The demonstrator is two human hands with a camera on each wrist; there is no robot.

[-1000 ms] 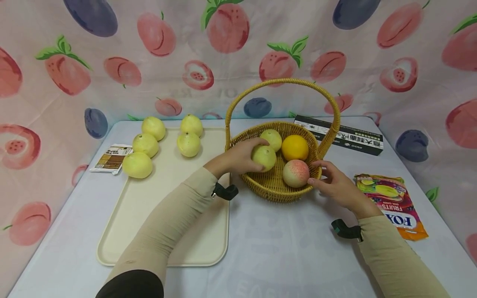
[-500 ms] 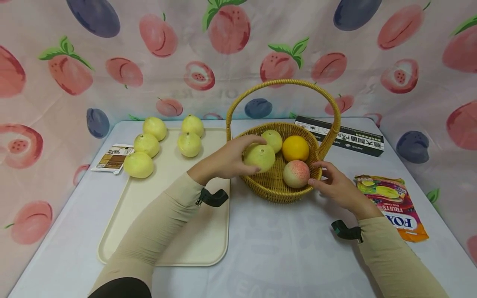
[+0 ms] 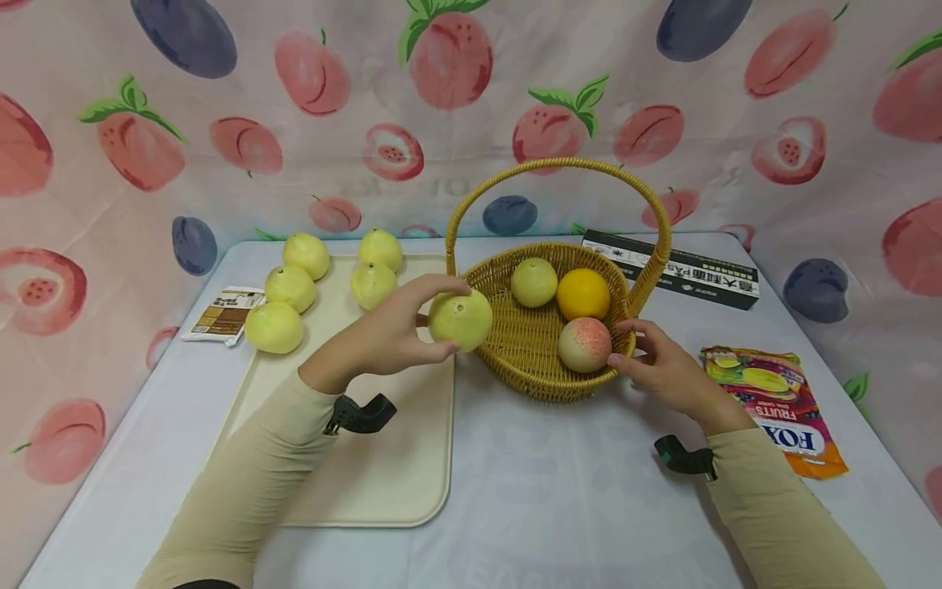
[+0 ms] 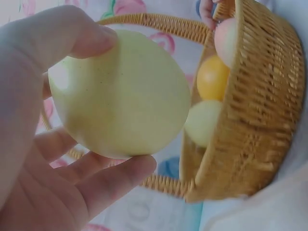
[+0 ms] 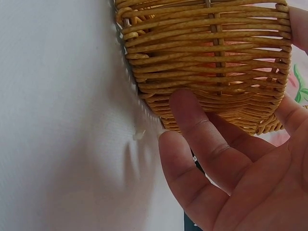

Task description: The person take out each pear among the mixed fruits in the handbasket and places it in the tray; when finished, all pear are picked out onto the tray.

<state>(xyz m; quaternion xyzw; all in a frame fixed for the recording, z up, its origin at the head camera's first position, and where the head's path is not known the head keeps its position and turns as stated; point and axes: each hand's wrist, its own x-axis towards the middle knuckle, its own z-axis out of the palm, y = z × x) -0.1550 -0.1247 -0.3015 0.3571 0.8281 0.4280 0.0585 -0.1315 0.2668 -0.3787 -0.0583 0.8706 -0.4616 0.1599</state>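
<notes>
My left hand (image 3: 401, 327) holds a pale yellow-green, pear-like fruit (image 3: 461, 320) between thumb and fingers, at the left rim of a wicker basket (image 3: 548, 384). In the left wrist view this fruit (image 4: 125, 96) is large, smooth and finely dotted, with the basket behind it. Inside the basket sit another yellow-green fruit (image 3: 534, 282), an orange (image 3: 583, 294) and a peach (image 3: 586, 343). My right hand (image 3: 658, 368) grips the basket's right rim. Up close in the right wrist view, fingers (image 5: 192, 110) lie against the woven side.
A cream tray (image 3: 383, 458) at left bears several yellow-green fruits (image 3: 274, 327) near its back. A small brown-and-white packet (image 3: 221, 315) lies beside it. Behind the basket is a black pasta box (image 3: 706, 278); a FOX candy bag (image 3: 780, 401) lies at right.
My left hand has lifted the yellow-green fruit out of the basket and moved it left past the rim. The right hand has stayed at the basket.
</notes>
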